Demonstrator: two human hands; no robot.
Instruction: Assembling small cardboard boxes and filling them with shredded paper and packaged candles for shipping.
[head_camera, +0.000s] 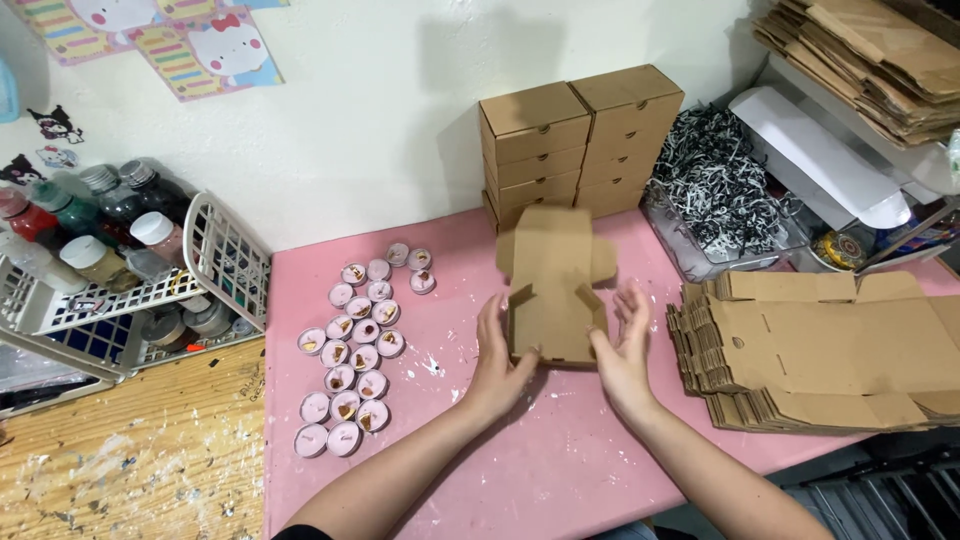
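Box: half-folded brown cardboard box (553, 290) sat mid-table on pink tabletop (560, 470).
Left hand (497, 360): fingers spread, pressing box's left wall.
Right hand (625, 350): open-palmed against its right wall.

Matt brown cardboard box (552, 290), paint-flecked pink tabletop (560, 460).

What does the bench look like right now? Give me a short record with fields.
left hand: on the left wall of the half-folded cardboard box
right hand: on the box's right wall
box state: lid flap open, pointing away
right of box: stack of flat box blanks
behind box: stacks of folded boxes
left of box: small round candles on the pink table
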